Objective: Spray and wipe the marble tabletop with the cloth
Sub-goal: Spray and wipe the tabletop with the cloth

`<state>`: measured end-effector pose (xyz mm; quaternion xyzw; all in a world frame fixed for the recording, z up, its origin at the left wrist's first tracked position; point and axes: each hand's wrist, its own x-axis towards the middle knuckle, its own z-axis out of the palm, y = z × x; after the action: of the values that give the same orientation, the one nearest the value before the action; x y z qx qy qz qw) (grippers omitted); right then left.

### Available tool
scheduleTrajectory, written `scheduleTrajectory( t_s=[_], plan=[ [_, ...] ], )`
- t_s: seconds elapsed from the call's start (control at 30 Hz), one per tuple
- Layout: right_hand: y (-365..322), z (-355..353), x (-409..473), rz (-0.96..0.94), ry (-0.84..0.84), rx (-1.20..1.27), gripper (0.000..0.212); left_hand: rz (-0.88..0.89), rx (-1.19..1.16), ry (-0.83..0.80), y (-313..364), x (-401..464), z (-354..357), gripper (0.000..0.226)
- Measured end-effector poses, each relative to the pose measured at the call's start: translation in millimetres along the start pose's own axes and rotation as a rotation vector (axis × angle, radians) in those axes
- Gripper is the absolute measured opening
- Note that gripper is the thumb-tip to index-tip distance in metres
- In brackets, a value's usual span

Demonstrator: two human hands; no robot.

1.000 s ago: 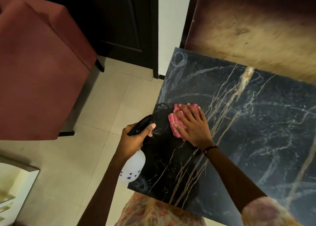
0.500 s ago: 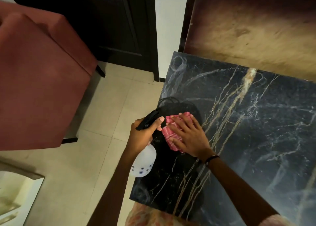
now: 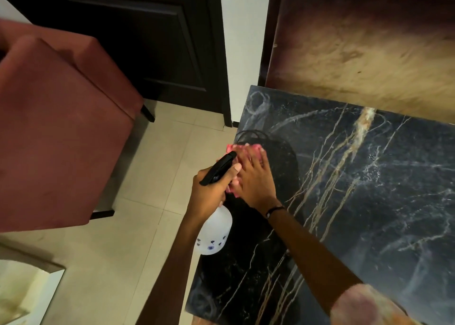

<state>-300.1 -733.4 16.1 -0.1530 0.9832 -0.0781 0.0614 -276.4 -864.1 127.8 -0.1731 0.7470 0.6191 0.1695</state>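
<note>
Cloth, pink and bunched, lies on the black marble worktop near its left edge, pinned under the right hand. That hand presses down flat, its fingers straight and slightly spread over the cloth, so that only the far end and a small strip at the near side of the fabric show. A dark band sits on the right wrist. Just beside it, the left hand grips a spray bottle by the neck, fingers curled round it and the thumb lying along the black trigger head, whose nozzle points toward the cloth. The white bottle body, printed with small dark flowers, hangs below the hand, over the left edge of the worktop. The two hands touch or nearly touch; which, I cannot tell. Pale and gold veins run across the marble, with faint streaks on the surface toward the right. A red chair stands well to the left on the tiled floor, a dark door behind it, and a brown panel rises past the far edge of the worktop.
</note>
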Motion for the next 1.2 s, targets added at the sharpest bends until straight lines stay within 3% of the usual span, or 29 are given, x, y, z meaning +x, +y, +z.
scheduleTrajectory(
  t_s=[0.13,0.27,0.4,0.6,0.73,0.8,0.87,1.03,1.2],
  plan=[
    [45,2,-40,-0.168,0.005,-0.061,0.058,0.003,-0.006,-0.019,2,4,3,0.044],
    [92,-6,-9,0.052,0.03,-0.087,0.061,0.017,-0.003,-0.042,8,11,7,0.035],
    [75,-15,49,0.167,0.023,-0.041,0.062,0.027,-0.012,-0.028,12,18,13,0.032],
    [34,-7,41,-0.078,0.047,-0.026,0.057,0.058,-0.023,-0.004,18,28,22,0.032],
    [72,-4,5,-0.169,0.062,-0.053,0.059,0.061,-0.023,-0.019,23,31,30,0.048],
    [102,-7,9,-0.078,0.071,-0.065,0.061,0.086,-0.019,-0.034,26,35,33,0.05],
    [119,-12,24,0.045,0.096,-0.07,0.06,0.094,-0.042,-0.036,30,40,35,0.036],
    [101,-24,89,0.242,0.123,-0.032,0.063,0.138,-0.027,-0.021,34,50,44,0.029],
    [68,-11,80,0.018,0.103,-0.05,0.062,0.159,-0.031,-0.008,37,58,53,0.032]
  ],
)
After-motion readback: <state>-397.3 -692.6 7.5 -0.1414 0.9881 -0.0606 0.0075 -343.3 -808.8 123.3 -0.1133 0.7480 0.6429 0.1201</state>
